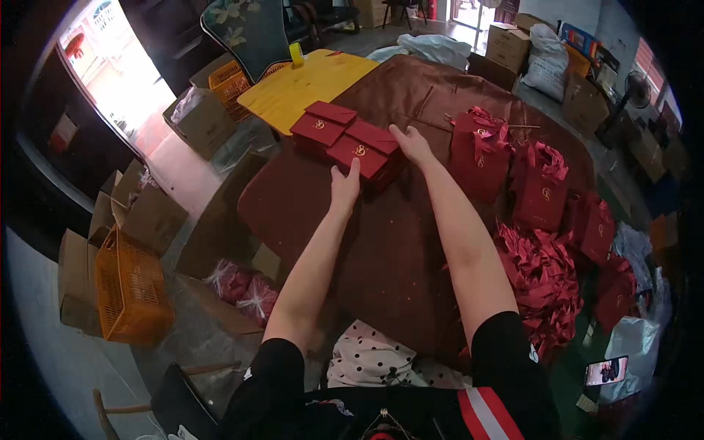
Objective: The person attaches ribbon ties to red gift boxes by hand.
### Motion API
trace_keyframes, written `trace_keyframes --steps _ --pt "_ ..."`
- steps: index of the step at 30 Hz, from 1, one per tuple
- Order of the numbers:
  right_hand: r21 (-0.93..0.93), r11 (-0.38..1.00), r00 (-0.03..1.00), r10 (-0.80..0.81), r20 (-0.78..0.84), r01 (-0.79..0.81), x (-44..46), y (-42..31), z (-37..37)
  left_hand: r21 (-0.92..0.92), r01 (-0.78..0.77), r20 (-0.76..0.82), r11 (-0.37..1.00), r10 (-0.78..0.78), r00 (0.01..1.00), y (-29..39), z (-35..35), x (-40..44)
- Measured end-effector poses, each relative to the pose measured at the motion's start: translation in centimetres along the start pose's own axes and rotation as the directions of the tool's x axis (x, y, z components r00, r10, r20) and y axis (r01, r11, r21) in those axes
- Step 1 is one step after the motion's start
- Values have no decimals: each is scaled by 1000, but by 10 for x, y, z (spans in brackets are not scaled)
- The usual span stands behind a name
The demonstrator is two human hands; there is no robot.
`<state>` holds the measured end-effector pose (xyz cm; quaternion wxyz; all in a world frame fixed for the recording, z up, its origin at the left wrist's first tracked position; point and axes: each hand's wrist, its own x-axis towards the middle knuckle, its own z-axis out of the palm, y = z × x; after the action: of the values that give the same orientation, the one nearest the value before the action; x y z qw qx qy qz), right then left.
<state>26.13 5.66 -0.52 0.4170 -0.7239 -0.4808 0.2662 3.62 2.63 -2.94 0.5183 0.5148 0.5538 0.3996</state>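
Two stacks of red boxes with gold emblems lie side by side on the brown-covered table point(381, 271), near its yellow end. Both my hands are at the nearer red stack point(363, 150). At its near left edge is my left hand point(345, 185), thumb up on the front and fingers partly hidden. My right hand point(412, 144) rests at its right corner, thumb and fingers against the side. The farther red stack point(320, 126) touches it on the left. Red gift bags point(480, 158) with ribbons stand to the right of my right arm.
A heap of red ribbons point(539, 282) lies at the table's right edge, with more red bags beyond. The yellow board point(315, 81) bears a yellow cup point(296, 55). Left are an orange crate point(136, 286), cardboard boxes point(205, 125) and a chair point(180, 403). A phone point(606, 371) is lower right.
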Motion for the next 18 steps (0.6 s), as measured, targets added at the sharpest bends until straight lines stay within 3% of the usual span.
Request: trace_keyframes --steps 1,3,4,5,6,7,8,9,11,12,13,14,15,17,18 --pt "0 1000 1000 0 -1 0 6 3 2 -1 -1 1 1000 1 1000 5 0 -3" --pt "-209 978 995 34 93 -14 12 13 8 -58 3 42 998 0 999 14 0 -12" --pt "-176 982 998 -61 21 64 6 16 13 -62 9 42 998 -7 999 20 -1 -15" --pt "-181 982 998 -54 26 58 5 18 9 -12 25 51 1000 -24 998 26 -2 -18" --pt "-138 990 985 13 174 11 -3 9 -3 41 41 62 998 -43 997 29 -4 -18" --pt "-101 994 945 74 319 -44 -7 10 -10 10 -67 126 998 65 990 20 -7 -10" --pt "-132 990 982 75 172 -53 7 35 6 80 -27 113 996 17 993 11 -7 -3" --pt "-134 989 981 87 173 -64 -3 36 2 150 14 99 989 -29 995 20 -7 -12" --pt "32 941 886 304 350 -336 -42 22 -17 170 -105 141 980 81 987 9 -13 -12" --pt "78 915 879 353 320 -396 -75 6 -28 204 -133 143 970 105 984 7 -15 -14" --pt "163 872 824 352 443 -461 -96 8 -34 178 -185 156 966 158 975 -8 -16 -6" --pt "238 812 758 334 560 -533 -119 14 -38 163 -144 229 976 104 968 2 -21 -17" --pt "200 838 814 392 428 -508 -159 0 -34 149 -99 304 984 50 952 17 -25 -33" --pt "317 771 774 333 538 -553 -208 11 -31 269 -112 415 957 -10 910 42 -29 -58" --pt "463 675 807 373 457 -574 -232 20 -16 341 -153 458 928 -21 889 48 -28 -68"
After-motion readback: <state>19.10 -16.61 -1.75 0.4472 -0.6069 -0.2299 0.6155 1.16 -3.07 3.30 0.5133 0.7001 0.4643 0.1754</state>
